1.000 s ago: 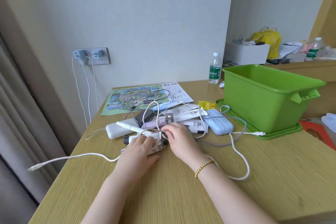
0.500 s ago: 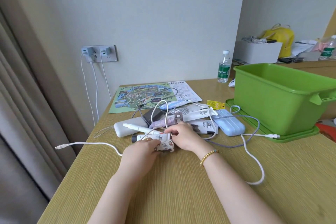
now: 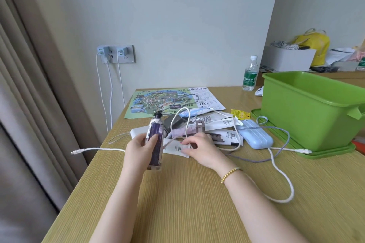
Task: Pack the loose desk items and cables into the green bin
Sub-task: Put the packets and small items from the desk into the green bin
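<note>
Now left hand (image 3: pixel 141 149) grip holds purple tube (image 3: pixel 155 140) upright; right hand (image 3: pixel 199 149) pinches white sachet (image 3: pixel 177 147), fingertips hidden.

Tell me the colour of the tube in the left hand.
Dark purple with pale patterned patches and a black cap: the tube, held upright in the left hand, head view.

Purple tube (image 3: pixel 155 140) upright, cables (image 3: pixel 280 181) and sachets (image 3: pixel 178 148) scattered beside empty green bin (image 3: pixel 308 112).

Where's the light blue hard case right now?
The light blue hard case lies on the desk right of the clutter pile, beside the green bin's tray, right of the right hand.
</note>
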Tool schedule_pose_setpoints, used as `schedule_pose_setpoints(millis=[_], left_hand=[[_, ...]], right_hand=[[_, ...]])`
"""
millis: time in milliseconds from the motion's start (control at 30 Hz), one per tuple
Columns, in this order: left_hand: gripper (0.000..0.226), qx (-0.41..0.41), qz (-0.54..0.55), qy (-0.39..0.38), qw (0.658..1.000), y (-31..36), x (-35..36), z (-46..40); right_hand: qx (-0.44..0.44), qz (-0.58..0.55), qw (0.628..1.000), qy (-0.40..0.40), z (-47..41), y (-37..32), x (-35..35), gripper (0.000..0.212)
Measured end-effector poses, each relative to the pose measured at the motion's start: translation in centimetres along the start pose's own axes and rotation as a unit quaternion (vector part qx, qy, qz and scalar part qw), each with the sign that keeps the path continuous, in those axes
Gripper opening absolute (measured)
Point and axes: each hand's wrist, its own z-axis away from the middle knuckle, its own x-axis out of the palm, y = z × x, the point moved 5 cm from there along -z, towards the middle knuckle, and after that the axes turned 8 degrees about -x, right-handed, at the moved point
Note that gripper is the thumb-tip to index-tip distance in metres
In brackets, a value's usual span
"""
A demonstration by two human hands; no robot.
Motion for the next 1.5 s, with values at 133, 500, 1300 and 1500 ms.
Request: schedule_pose_setpoints(millis=[133,500,1300,1500], left_hand=[[0.028,-0.040,0.034,-0.021,0.998,-0.9,0.5,-0.1],[0.023,-0.079,0.116,-0.044,0.989,-1.8,2.0,0.1],[0.036,-0.016,0.254,-0.084,0.963,11.2,13.2,3.3],[0.023,-0.058,0.263,-0.310,0.912,19.4,23.7,7.1]], right_hand=[[0.004,0.156,0.987,-0.030,-0.1,-0.4,1.1,0.044],[-0.054,0.083,0.994,0.055,1.1,-1.3,-0.9,0.020],[0.007,-0.044,0.957,0.288,7.1,0.1,-18.5,0.035],[0.010,0.197,0.865,0.461,12.2,2.0,-29.0,0.031]])
